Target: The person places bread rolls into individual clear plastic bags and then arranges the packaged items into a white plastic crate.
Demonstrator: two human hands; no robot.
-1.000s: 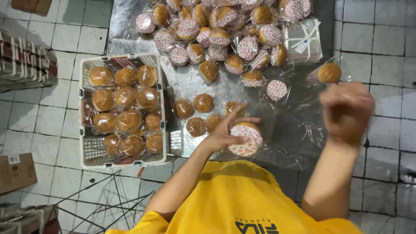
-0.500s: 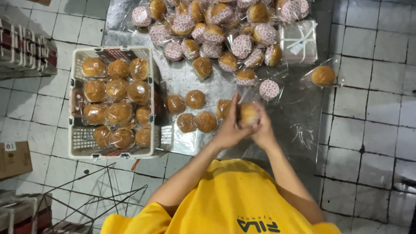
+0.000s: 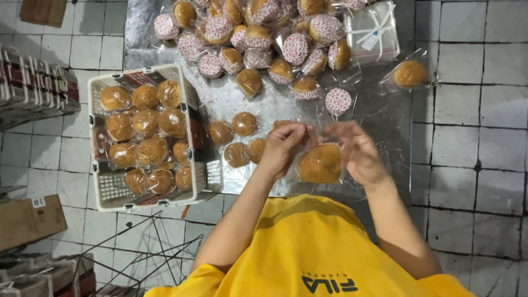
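Right in front of me, low over the shiny bench (image 3: 379, 115), I've got one bun in its clear bag (image 3: 320, 163) pinched between both hands; my left hand (image 3: 284, 147) is closed on the upper left corner of the plastic, and my right hand (image 3: 356, 151) is curled around the right side, fingers gripping the bag's top edge. A second ago my right hand was way up in the air and the bun sat patterned-cup-up under my left; then both hands were cupped tight around it; now it's brown-top-up and hanging inside the bag, so to me it looks like the bun is in and the bag's open end is what I'm busy with.

Just left of my hands there's a little cluster of bagged buns (image 3: 237, 137) lying on the bench; further left sits the white plastic crate (image 3: 196, 99), packed with more bagged ones; it has slid a bit in my view, but that's my head moving, I think. Up top is the big heap of buns in patterned paper cups (image 3: 258, 38), a flat stack of clear bags tied with ribbon (image 3: 371, 30), and one lone bagged bun (image 3: 410, 73) off to the right.
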